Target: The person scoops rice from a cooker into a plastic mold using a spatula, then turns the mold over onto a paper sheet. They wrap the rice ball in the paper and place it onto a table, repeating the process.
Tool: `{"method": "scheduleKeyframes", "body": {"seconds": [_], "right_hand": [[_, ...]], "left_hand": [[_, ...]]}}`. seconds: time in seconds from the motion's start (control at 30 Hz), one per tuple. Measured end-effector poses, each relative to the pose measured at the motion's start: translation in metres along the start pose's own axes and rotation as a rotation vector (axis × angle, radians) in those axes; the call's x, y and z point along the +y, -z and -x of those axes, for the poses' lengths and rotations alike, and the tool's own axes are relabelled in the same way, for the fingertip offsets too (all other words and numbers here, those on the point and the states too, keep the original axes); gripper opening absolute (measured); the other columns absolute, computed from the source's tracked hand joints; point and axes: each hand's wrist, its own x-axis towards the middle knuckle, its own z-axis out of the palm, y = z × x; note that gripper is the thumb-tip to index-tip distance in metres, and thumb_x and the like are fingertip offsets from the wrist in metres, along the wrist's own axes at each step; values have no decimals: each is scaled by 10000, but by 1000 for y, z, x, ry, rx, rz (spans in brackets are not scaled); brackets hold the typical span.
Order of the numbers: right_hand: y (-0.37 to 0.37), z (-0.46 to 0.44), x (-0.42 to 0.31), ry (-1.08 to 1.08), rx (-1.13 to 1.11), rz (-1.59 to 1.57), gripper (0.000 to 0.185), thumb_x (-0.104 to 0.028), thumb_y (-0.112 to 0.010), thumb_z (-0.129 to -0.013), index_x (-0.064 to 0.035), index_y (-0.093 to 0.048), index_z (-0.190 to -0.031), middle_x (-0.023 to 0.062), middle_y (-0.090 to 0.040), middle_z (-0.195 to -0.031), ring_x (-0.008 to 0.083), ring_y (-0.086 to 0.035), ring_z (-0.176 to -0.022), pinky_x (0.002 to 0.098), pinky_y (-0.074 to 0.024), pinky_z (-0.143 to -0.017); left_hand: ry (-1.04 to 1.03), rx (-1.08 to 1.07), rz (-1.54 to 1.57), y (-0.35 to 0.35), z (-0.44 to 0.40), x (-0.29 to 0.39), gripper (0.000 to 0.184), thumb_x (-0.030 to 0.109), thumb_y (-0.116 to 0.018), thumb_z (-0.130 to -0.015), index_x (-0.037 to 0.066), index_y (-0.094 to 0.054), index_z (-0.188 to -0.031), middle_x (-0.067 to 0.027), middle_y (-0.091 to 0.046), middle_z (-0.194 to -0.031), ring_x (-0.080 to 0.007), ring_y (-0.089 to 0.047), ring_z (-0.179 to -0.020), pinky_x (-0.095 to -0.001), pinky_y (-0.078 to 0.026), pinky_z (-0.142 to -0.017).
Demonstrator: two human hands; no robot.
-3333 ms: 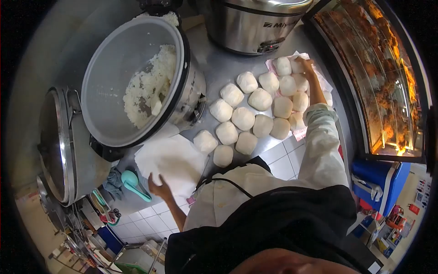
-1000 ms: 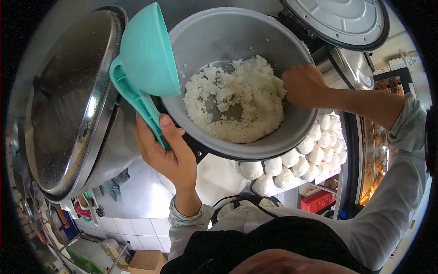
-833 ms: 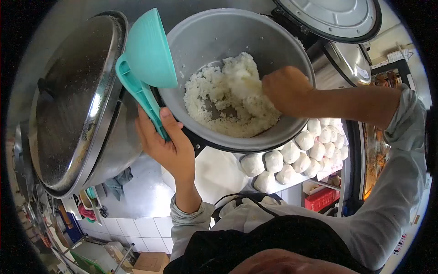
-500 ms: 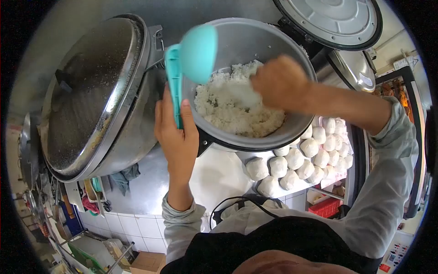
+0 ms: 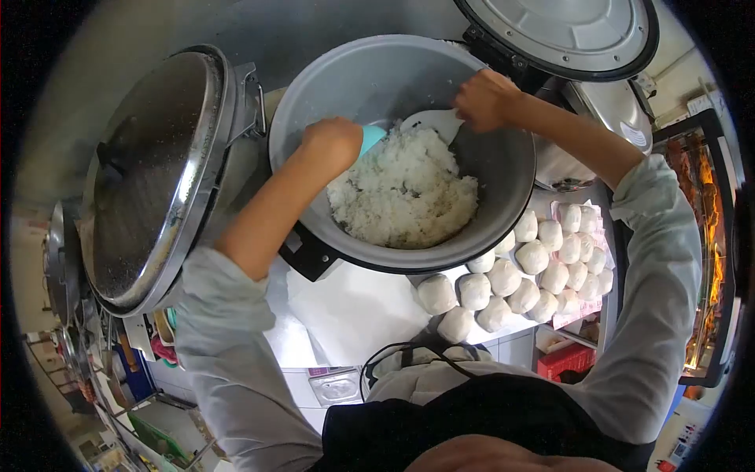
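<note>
My left hand (image 5: 332,143) is closed round the teal scoop (image 5: 372,138) inside the big grey cooker pot (image 5: 314,86). Only part of the scoop's cup shows, down at the upper left edge of the white rice (image 5: 409,189). Over the pot's upper right side, my right hand (image 5: 486,101) grips a white paddle (image 5: 435,121). The paddle's blade touches the top of the rice, to the right of the scoop.
Several white wrapped balls (image 5: 506,277) stand right of the pot, beside white paper sheets (image 5: 354,311). A large lidded steel pot (image 5: 149,181) is at left. The open cooker lid (image 5: 574,31) and a lit glass food case (image 5: 708,236) are at right.
The teal scoop was raised at the pot's left; my left hand has moved it down into the pot at the rice. My right hand has shifted up with the paddle, now clearly visible.
</note>
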Motion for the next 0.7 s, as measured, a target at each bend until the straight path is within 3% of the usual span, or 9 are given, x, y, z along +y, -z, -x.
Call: {"method": "scheduleKeyframes", "body": {"seconds": [0.13, 0.2, 0.23, 0.3, 0.43, 0.53, 0.6, 0.7], "right_hand": [[-3, -1, 1, 110, 29, -17, 253, -288, -555, -768, -65, -668, -805, 149, -647, -764, 311, -642, -740, 406, -512, -674], [-5, 1, 2, 87, 6, -69, 270, -293, -549, -770, -54, -667, -815, 157, -647, -775, 320, -639, -766, 414, -507, -692], [-5, 1, 3, 60, -26, -114, 288, -297, -542, -771, -43, -666, -826, 164, -646, -786, 329, -636, -792, 421, -503, -710], [-7, 4, 1, 63, -61, -172, 293, -289, -532, -772, -36, -664, -840, 172, -647, -808, 336, -631, -821, 425, -497, -733], [-3, 11, -12, 7, -234, -281, 316, -269, -497, -774, -19, -659, -882, 184, -650, -885, 343, -619, -898, 428, -478, -799], [2, 36, -29, -87, -176, -460, 330, -263, -482, -768, -9, -664, -876, 191, -649, -904, 343, -618, -906, 421, -474, -817], [10, 51, -53, -193, -161, -529, 320, -248, -496, -760, -3, -662, -882, 192, -649, -915, 338, -622, -902, 415, -476, -813], [22, 58, -68, -339, -192, -656, 316, -204, -523, -737, 1, -661, -933, 187, -641, -983, 316, -621, -938, 410, -469, -819]], "left_hand": [[-79, -215, -137, -11, -28, 6, 153, 23, -527, -741, -44, -638, -823, -193, -656, -825, -312, -656, -723, -407, -519, -638], [129, -547, 127, -13, -29, 8, 184, 5, -502, -728, -10, -639, -850, -174, -631, -776, -230, -605, -552, -389, -501, -478], [137, -549, 119, -10, -25, 10, 184, 5, -502, -728, -10, -639, -850, -174, -631, -776, -230, -605, -552, -389, -501, -478], [125, -564, 394, -9, -10, 18, 162, -15, -438, -703, -41, -582, -771, -154, -590, -707, -197, -511, -440, -367, -420, -357], [49, -583, 388, -11, -1, 36, 119, -19, -424, -700, -56, -536, -717, -145, -561, -658, -178, -520, -454, -327, -382, -326], [-38, -516, 565, -11, 14, 44, 159, 15, -431, -743, -85, -518, -656, -118, -505, -533, -196, -487, -412, -319, -374, -363], [254, -444, 981, -13, 28, 54, 163, 41, -436, -802, -103, -507, -776, -116, -508, -585, -168, -487, -446, -302, -366, -361], [280, -405, 1026, -9, 43, 66, 172, 83, -420, -865, -81, -469, -879, -90, -500, -655, -139, -471, -480, -274, -359, -364]]}}
